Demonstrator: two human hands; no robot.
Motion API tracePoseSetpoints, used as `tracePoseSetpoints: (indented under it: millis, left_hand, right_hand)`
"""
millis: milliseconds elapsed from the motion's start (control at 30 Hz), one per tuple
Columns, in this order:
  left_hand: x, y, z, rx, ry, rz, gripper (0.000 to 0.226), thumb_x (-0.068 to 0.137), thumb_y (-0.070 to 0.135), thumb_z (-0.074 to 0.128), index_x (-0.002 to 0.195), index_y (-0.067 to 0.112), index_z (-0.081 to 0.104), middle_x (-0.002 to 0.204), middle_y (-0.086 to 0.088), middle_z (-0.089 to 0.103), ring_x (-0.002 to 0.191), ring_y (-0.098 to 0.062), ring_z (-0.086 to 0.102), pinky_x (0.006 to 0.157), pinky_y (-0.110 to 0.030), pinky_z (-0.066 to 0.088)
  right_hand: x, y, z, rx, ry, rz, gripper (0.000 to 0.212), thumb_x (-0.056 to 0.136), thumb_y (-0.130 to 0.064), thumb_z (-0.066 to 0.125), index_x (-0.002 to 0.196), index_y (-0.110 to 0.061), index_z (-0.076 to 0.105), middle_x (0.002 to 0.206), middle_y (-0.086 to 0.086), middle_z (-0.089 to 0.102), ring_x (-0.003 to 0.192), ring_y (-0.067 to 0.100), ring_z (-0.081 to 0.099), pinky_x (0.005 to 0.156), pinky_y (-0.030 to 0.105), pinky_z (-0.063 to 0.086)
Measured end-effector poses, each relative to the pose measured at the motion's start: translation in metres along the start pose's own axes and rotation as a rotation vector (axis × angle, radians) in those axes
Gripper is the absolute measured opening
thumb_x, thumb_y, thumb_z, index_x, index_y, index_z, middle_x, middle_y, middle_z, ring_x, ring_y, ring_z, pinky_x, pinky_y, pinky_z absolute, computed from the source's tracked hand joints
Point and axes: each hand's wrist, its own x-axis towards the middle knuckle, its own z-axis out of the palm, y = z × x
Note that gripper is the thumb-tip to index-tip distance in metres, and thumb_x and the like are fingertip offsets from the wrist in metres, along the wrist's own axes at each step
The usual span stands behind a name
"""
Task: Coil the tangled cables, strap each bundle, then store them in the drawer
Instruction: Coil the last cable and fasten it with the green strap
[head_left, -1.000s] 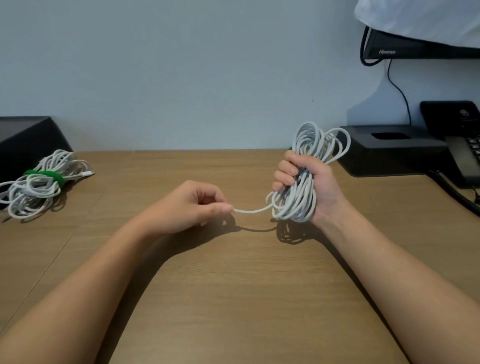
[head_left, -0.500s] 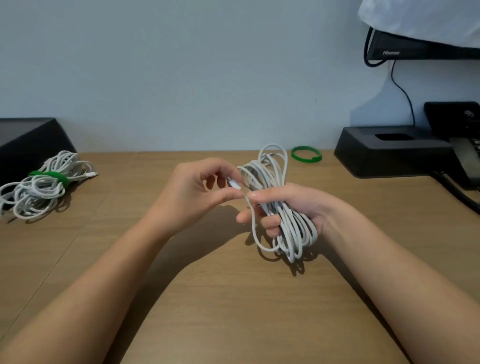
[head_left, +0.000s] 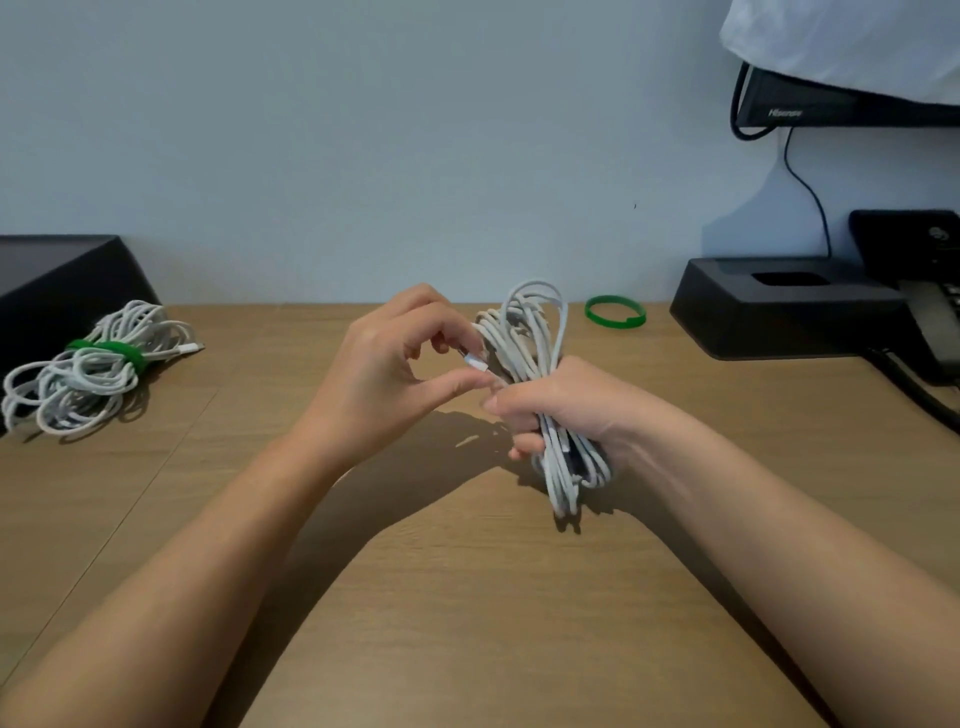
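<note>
Head view: my left fingers (head_left: 457, 387) pinched the plug (head_left: 475, 362) beside the upright coil (head_left: 540, 332) my right hand (head_left: 561, 405) gripped, the strap (head_left: 615, 312) lying just beyond, nearer that hand.

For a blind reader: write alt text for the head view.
The right hand grips a coiled white cable at a wooden desk while the left hand pinches its plug. A strapped bundle lies left; a green strap lies behind.

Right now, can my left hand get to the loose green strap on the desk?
Probably not directly. The left hand pinches the cable end, and the coil gripped by the right hand stands between it and the green strap. The right hand sits nearer.
</note>
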Motion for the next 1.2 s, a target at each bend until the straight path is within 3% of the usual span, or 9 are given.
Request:
tracePoseSetpoints:
  millis: [100,167,267,400,567,767,967,1100,1200]
  left_hand:
    - [-0.003,0.005,-0.008,-0.032,0.025,-0.179,0.025,0.084,0.028,0.071,0.1,0.015,0.056,0.095,0.006,0.059,0.086,-0.011,0.056,0.071,-0.027,0.045]
    - [-0.002,0.009,-0.016,-0.004,-0.005,-0.244,0.029,0.084,0.026,0.059,0.111,0.019,0.052,0.109,0.008,0.056,0.099,-0.003,0.055,0.078,-0.026,0.046]
    - [0.005,0.019,-0.024,0.035,-0.227,-0.328,0.052,0.082,0.037,0.053,0.133,0.027,0.043,0.133,0.012,0.049,0.118,0.005,0.046,0.095,-0.024,0.042]
    - [0.022,0.029,-0.021,0.234,-0.618,-0.354,0.083,0.079,0.054,0.068,0.146,0.022,0.033,0.147,0.006,0.042,0.13,-0.01,0.042,0.106,-0.029,0.038]
    - [0.037,0.023,0.001,0.507,-0.767,-0.355,0.072,0.065,0.059,0.073,0.124,0.025,0.049,0.114,0.009,0.058,0.104,-0.016,0.055,0.086,-0.038,0.05]
    - [0.035,0.015,0.021,0.533,-0.506,-0.362,0.021,0.074,0.029,0.065,0.087,0.026,0.049,0.077,0.006,0.053,0.081,-0.025,0.06,0.06,-0.029,0.038]
    - [0.022,0.01,0.024,0.726,-0.26,-0.226,0.016,0.08,0.023,0.055,0.087,0.022,0.041,0.086,0.004,0.055,0.069,-0.026,0.049,0.056,-0.029,0.029]
    - [0.022,0.004,0.02,0.827,-0.197,-0.175,0.017,0.085,0.02,0.053,0.084,0.019,0.036,0.079,0.003,0.038,0.061,-0.025,0.038,0.048,-0.027,0.016]
    - [0.02,0.004,0.024,0.841,-0.222,-0.121,0.023,0.08,0.018,0.058,0.083,0.021,0.036,0.079,0.002,0.044,0.069,-0.025,0.043,0.053,-0.029,0.023]
  right_hand:
    - [0.005,-0.009,-0.001,-0.651,0.29,-0.105,0.014,0.09,-0.017,0.063,0.078,-0.02,0.057,0.067,-0.004,0.058,0.056,0.011,0.054,0.052,0.019,0.046]
    - [0.008,-0.012,-0.002,-1.037,0.399,-0.147,0.007,0.091,-0.019,0.059,0.085,-0.023,0.058,0.074,-0.005,0.06,0.064,0.011,0.056,0.051,0.022,0.043]
    - [0.01,-0.015,-0.001,-1.442,0.521,-0.159,0.003,0.092,-0.023,0.056,0.093,-0.022,0.053,0.073,-0.004,0.051,0.067,0.015,0.051,0.059,0.031,0.044]
    - [0.015,-0.017,0.011,-1.663,0.579,-0.231,0.007,0.093,-0.027,0.058,0.098,-0.023,0.056,0.077,-0.002,0.053,0.069,0.022,0.05,0.062,0.033,0.036]
    - [0.013,-0.024,0.026,-1.713,0.57,-0.263,0.015,0.093,-0.021,0.056,0.108,-0.022,0.058,0.093,0.001,0.065,0.082,0.026,0.059,0.066,0.033,0.034]
    - [0.013,-0.032,0.029,-1.61,0.615,-0.263,0.006,0.088,-0.019,0.057,0.09,-0.023,0.053,0.094,0.0,0.065,0.076,0.024,0.047,0.067,0.031,0.033]
    - [0.015,-0.028,0.021,-1.53,0.586,-0.281,0.011,0.087,-0.022,0.058,0.088,-0.023,0.047,0.071,-0.005,0.043,0.074,0.025,0.045,0.059,0.031,0.028]
    - [0.016,-0.026,0.006,-1.437,0.458,-0.265,0.013,0.082,-0.032,0.061,0.082,-0.025,0.05,0.071,-0.007,0.049,0.075,0.023,0.053,0.052,0.029,0.03]
    - [0.02,-0.02,0.003,-1.422,0.444,-0.285,0.013,0.081,-0.029,0.061,0.082,-0.025,0.049,0.07,-0.006,0.048,0.076,0.026,0.053,0.054,0.031,0.03]
